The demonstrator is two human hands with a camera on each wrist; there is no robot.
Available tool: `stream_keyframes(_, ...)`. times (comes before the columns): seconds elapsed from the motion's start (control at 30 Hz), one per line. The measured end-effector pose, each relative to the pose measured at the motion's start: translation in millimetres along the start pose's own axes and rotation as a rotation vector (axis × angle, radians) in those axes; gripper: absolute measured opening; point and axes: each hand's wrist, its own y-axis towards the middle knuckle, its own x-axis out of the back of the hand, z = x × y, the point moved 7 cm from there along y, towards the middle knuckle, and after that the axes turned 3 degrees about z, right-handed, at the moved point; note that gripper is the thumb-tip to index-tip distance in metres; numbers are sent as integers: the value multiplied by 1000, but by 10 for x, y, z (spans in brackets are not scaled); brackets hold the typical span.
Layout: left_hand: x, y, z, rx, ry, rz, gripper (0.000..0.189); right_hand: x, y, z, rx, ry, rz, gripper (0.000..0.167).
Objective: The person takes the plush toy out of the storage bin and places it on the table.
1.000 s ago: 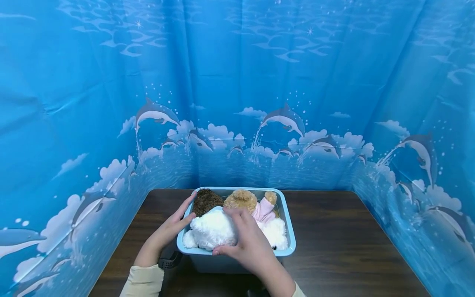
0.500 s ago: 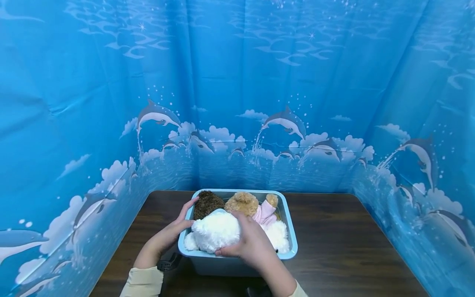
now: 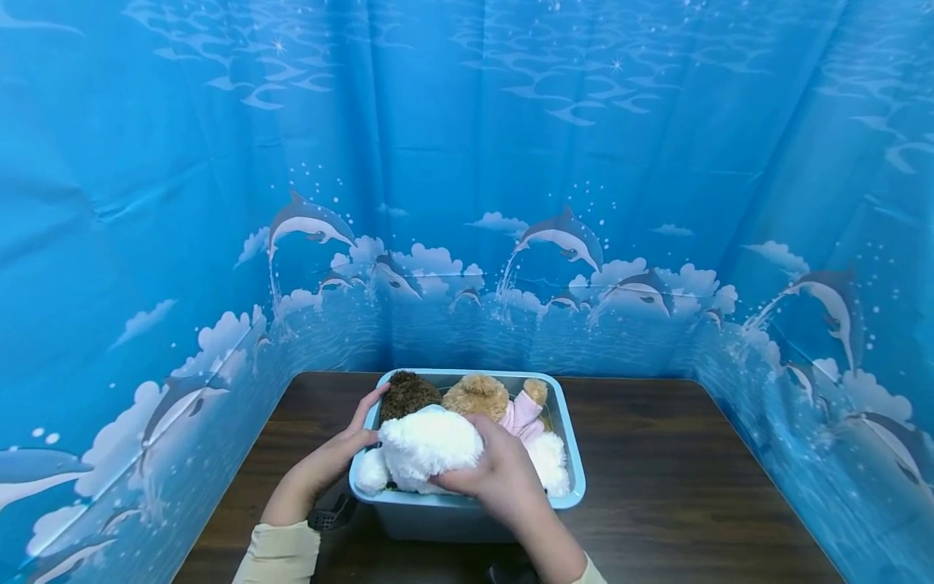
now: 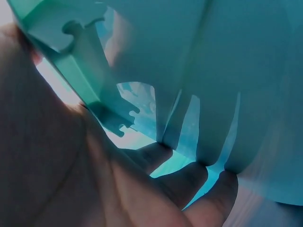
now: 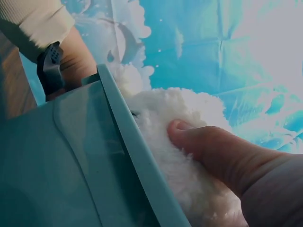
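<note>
In the head view a light-blue plastic bin (image 3: 438, 519) stands on the table, filled with plush toys. My right hand (image 3: 503, 470) grips a white plush toy (image 3: 430, 446) at the bin's front left, its thumb pressed into the fur in the right wrist view; the other fingers are hidden. My left hand (image 3: 336, 454) holds the bin's left side. The left wrist view shows several of its fingers (image 4: 182, 182) against the outer wall, the thumb up by the rim. Behind the white toy lie a dark brown plush (image 3: 409, 395) and a tan teddy bear (image 3: 474, 395).
A pink-clothed plush arm (image 3: 521, 415) and more white fur (image 3: 549, 464) fill the bin's right side. Dark wood table (image 3: 671, 470) extends to both sides. A blue dolphin-print curtain (image 3: 467, 203) surrounds the table's back and sides.
The white plush toy has tilted and risen slightly toward the right along with my right hand, uncovering more of the fur at its lower left. My left hand stays on the bin.
</note>
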Motion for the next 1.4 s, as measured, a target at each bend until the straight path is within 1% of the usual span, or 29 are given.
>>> stream_keyframes(0.1,16,-6,7,7,4,-9,82,5,-4,4,-10,66,-1,71)
stream_keyframes(0.27,14,-1,27,29,27,-10,77,20,-12,-21,-37,141,-8,66)
stream_keyframes(0.43,12,-12,5,51,56,-15,72,30,2,-51,-51,214,-18,63)
stream_keyframes(0.63,19,-40,-28,85,69,-23,71,32,8,-57,-46,285,-25,61)
stream_keyframes(0.8,31,-29,-18,81,67,-26,71,55,-10,-87,-68,333,-49,63)
stream_keyframes(0.93,19,-17,5,77,56,-12,68,92,-45,-104,-91,436,-66,53)
stream_keyframes(1.03,7,-13,16,72,61,2,69,111,-74,-93,-93,521,-71,45)
stream_keyframes(1.13,6,-9,11,66,66,0,70,118,-83,-75,-86,553,-63,47)
stream_keyframes(1.2,8,-14,6,67,62,-1,69,110,-83,-69,-81,556,-46,52)
stream_keyframes(1.4,26,-41,18,48,40,-1,65,85,-109,-96,-65,485,30,69)
